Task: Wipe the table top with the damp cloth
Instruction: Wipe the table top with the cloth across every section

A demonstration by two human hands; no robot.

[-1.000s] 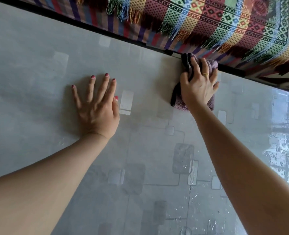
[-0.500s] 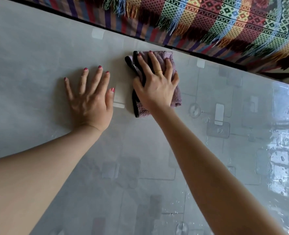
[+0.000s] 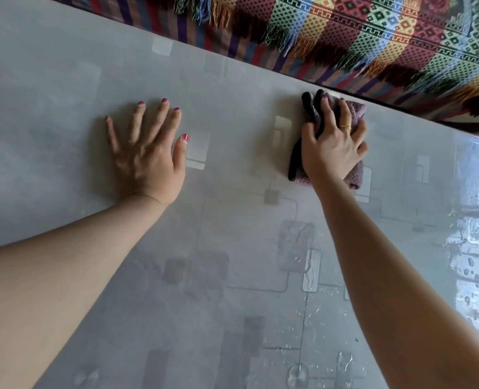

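A grey glossy table top (image 3: 232,234) with faint square patterns fills the view. My right hand (image 3: 332,147) presses a folded purple cloth with a black edge (image 3: 355,175) flat against the table, close to its far edge. The fingers are spread over the cloth and a gold ring shows on one finger. My left hand (image 3: 145,153) lies flat on the table to the left, palm down, fingers apart, holding nothing. About a hand's width of bare table separates the two hands.
A colourful woven blanket with fringes (image 3: 373,43) lies just beyond the table's far edge. Water drops and wet streaks (image 3: 311,276) glisten on the near right part of the table, where window light reflects.
My right hand slid the cloth left along the far edge, close to my left hand, and has now slid it back to the right. My left hand stayed planted.
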